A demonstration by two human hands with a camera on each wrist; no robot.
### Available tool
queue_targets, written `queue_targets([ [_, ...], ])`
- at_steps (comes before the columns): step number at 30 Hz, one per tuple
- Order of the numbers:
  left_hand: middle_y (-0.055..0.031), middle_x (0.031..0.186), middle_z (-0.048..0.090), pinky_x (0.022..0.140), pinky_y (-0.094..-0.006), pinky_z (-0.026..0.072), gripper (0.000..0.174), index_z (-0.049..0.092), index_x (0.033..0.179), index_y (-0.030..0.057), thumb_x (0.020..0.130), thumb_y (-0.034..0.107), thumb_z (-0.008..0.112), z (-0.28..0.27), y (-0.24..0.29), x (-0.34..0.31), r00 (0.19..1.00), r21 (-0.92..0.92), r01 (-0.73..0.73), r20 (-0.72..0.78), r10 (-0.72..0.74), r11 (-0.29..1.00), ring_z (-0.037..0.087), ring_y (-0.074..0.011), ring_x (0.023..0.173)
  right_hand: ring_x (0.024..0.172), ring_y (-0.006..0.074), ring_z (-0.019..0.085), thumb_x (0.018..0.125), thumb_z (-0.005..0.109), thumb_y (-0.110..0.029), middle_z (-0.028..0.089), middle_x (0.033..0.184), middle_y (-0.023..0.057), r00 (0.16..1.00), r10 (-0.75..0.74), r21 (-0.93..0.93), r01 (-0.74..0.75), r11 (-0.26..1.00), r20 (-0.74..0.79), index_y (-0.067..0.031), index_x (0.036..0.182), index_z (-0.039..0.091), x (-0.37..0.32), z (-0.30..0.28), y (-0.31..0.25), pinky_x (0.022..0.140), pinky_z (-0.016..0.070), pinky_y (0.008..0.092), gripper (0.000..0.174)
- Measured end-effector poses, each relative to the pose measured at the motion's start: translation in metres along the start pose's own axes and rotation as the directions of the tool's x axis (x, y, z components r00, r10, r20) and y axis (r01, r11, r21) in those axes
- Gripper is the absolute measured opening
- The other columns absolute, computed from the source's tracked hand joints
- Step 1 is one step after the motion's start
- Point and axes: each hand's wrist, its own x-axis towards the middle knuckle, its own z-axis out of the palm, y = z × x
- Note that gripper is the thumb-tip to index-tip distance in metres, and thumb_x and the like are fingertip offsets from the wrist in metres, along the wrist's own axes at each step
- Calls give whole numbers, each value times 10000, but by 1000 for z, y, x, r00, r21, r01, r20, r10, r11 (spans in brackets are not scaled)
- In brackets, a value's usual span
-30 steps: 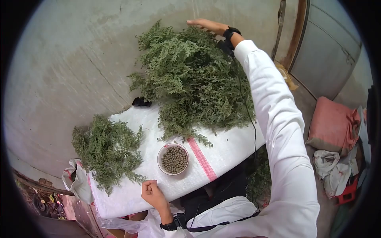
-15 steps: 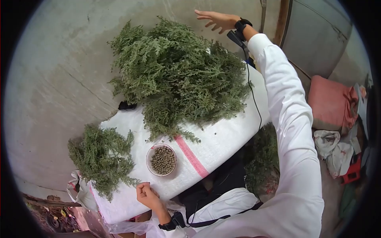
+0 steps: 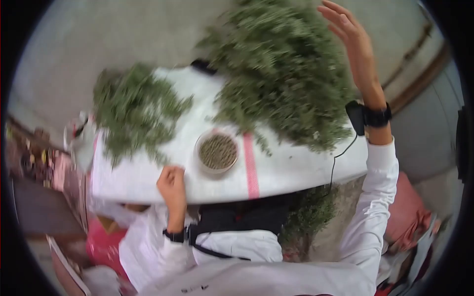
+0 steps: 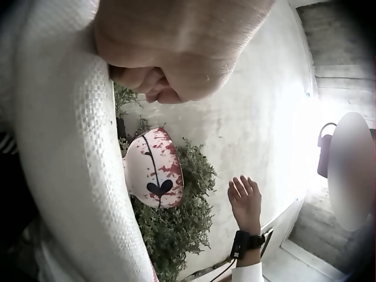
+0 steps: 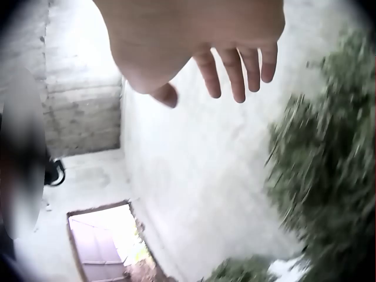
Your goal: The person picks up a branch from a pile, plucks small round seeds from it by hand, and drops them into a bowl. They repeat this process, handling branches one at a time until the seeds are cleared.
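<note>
My left hand [image 3: 173, 190] rests at the near edge of the white woven sheet [image 3: 306, 170], fingers loosely curled, with nothing seen in it. Close by to its right stands a bowl [image 3: 215, 172] of small round greenish-brown cones or seeds [image 3: 218, 152]. From the side, in the left wrist view, the bowl [image 4: 154, 167] is pale with red patches and a dark heart. My right hand [image 3: 353, 47] is raised beside a large heap of green conifer-like sprigs [image 3: 286, 74]. Its fingers [image 5: 234, 73] are spread and hold nothing. A smaller heap of sprigs [image 3: 136, 113] lies on the left.
A wall [image 3: 148, 34] stands behind the sheet-covered surface. A small black object [image 3: 203, 65] lies at the back edge. More greenery [image 3: 311, 212] is below the front edge, and a reddish sack [image 3: 405, 207] sits at right.
My right hand has moved from over the back of the large heap to its right side, fingers now pointing up. The head view has swung round; the left hand still rests near the bowl.
</note>
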Motion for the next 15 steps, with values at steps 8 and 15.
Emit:
queue_targets([
  [8,45,726,569,547,-161,342,34,607,840,-1,873,-8,608,-4,0,-2,998,-118,-29,58,36,993,476,-4,632,831,239,663,835,659,-98,690,901,85,876,-264,-252,384,888,404,-93,1085,655,-20,229,-29,720,515,346,250],
  [15,9,741,607,564,-173,394,10,623,861,-15,860,-6,620,-5,5,-1,993,-229,-7,115,34,973,521,-30,644,777,316,641,714,725,-136,666,850,123,734,-431,-497,675,545,524,-61,995,648,27,338,59,696,507,420,301],
])
